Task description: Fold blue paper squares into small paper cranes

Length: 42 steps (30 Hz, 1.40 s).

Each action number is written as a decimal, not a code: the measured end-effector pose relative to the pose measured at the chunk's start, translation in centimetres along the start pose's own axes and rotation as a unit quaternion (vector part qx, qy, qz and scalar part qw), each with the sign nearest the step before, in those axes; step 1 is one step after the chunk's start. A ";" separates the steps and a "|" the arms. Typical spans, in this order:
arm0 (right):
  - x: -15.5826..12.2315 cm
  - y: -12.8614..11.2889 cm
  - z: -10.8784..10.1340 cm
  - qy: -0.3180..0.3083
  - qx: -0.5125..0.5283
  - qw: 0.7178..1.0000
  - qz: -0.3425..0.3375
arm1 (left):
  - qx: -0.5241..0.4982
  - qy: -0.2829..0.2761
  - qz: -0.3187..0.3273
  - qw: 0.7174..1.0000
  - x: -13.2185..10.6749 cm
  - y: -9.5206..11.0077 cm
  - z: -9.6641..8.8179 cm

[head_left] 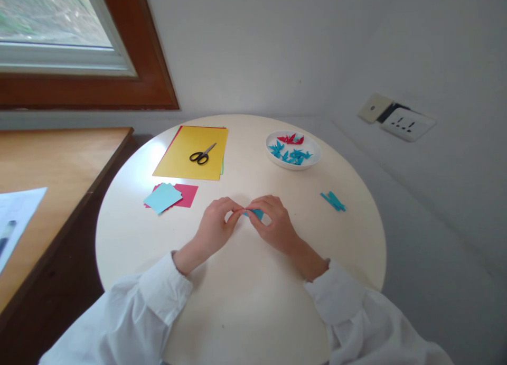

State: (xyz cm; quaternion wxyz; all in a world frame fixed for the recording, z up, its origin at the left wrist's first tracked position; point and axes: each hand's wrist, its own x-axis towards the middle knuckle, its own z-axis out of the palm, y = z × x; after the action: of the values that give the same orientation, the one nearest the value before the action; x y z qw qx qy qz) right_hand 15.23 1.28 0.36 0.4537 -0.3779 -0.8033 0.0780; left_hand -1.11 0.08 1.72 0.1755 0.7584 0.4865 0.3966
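a small blue paper (257,214) is held between the left hand (219,221) and right hand (276,223) at the worktop (245,307), what shows lying nearer the right. both hands' fingers pinch closed at its left end, tips almost touching; its long axis is too hidden to tell.

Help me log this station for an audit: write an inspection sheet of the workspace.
Surface: round white table.
Job's things: blue paper, partly hidden; folded blue shapes and red shapes in white dish; scissors atop yellow sheet; light-blue papers overlapping red paper.
Clutter: blue strips, loosely piled.
Hands: left hand and right hand both pinching the blue paper.
Cables: nothing seen.
Surroundings: window and wooden desk leftward, wall socket rightward.
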 end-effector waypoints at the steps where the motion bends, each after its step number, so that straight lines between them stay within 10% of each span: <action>1: 0.0 0.0 0.0 -0.001 -0.001 1.000 -0.002 | 0.001 -0.002 0.002 1.000 0.0 0.0 0.0; 30: 0.5 2.2 -2.0 0.100 -0.056 0.989 0.089 | -0.034 0.023 -0.051 0.998 0.3 0.2 -0.4; 42: 0.0 1.4 -0.8 0.016 0.067 0.996 0.051 | -0.056 0.007 -0.044 0.997 0.1 0.4 -0.2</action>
State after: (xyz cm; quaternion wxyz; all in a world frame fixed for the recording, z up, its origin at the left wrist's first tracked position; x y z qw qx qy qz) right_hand 16.65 2.07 0.19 0.4860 -0.3883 -0.7687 0.1491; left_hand -0.98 -0.06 2.13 0.2315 0.7226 0.4972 0.4207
